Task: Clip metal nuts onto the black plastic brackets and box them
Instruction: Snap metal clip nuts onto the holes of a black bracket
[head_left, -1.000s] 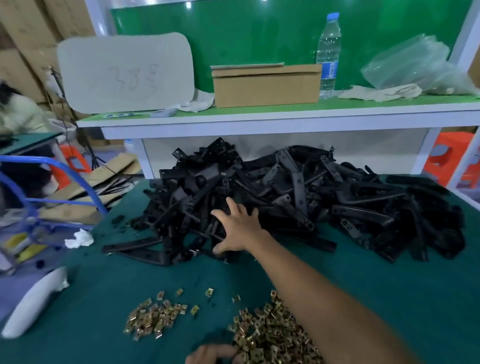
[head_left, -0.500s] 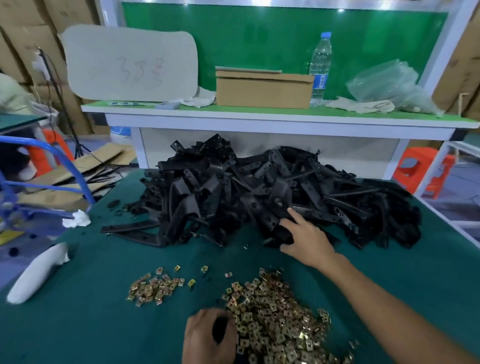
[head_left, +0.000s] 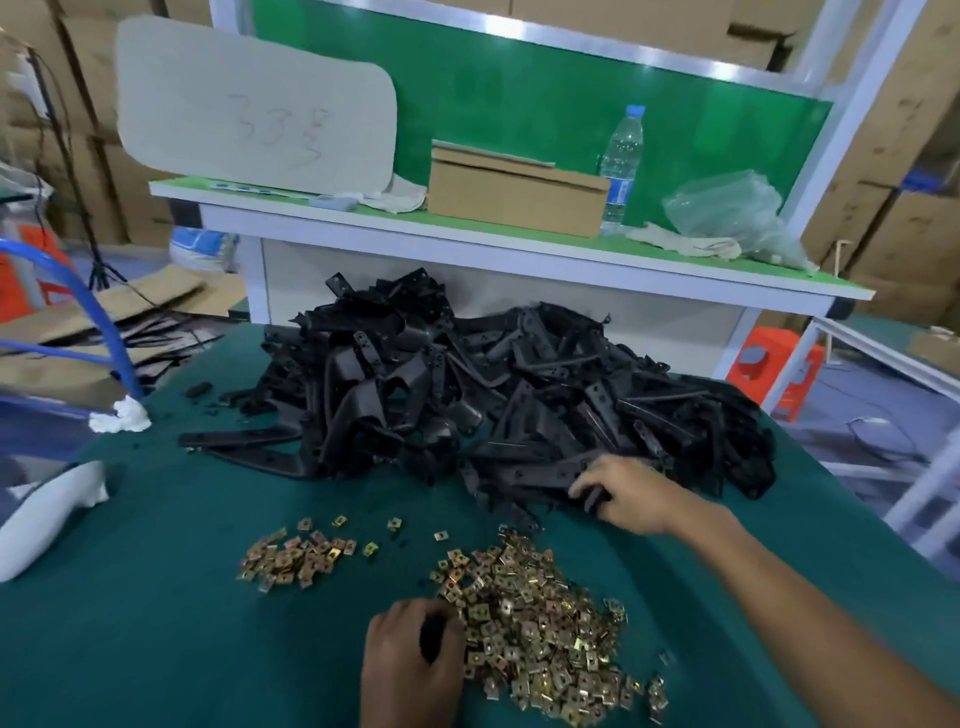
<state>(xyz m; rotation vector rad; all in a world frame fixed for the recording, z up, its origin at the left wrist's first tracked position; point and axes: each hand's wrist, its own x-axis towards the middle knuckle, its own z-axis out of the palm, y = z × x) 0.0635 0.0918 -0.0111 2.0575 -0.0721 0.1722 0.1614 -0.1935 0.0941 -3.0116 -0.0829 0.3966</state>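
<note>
View: one camera, worn on the person's head.
Facing: forward and down across the green table (head_left: 156, 649).
Tilt: rolled, so the white shelf (head_left: 519, 254) at the back slopes down to the right.
Nearest: left hand (head_left: 410, 660) and right hand (head_left: 631, 496), large in frame, the arms coming in from the bottom edge.
Middle: metal nuts (head_left: 540, 618) close below the lens, black brackets (head_left: 519, 405) just beyond them.
Far: cardboard box (head_left: 514, 195) and bottle (head_left: 621, 166) on the shelf, stacked cartons (head_left: 909, 234) behind.
Lens: wide-angle, taking in the table's left and right edges.

Probably a factory packing bench: stacked cartons (head_left: 893, 218), heaped brackets (head_left: 519, 395).
</note>
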